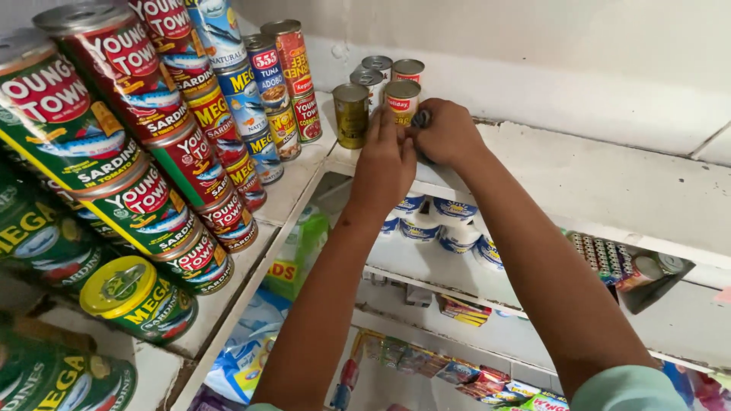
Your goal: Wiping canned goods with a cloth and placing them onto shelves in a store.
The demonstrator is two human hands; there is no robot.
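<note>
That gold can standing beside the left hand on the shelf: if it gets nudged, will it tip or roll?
The gold can is a stiff metal cylinder standing upright, so it would probably slide rather than bend. It is taller than wide and near the white shelf edge, so a high push from the left hand might topple it; on its side it would likely roll.

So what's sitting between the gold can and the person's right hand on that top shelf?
In the head view, the left hand lies between the gold can and the right hand, with a small red-labelled can just behind.
</note>
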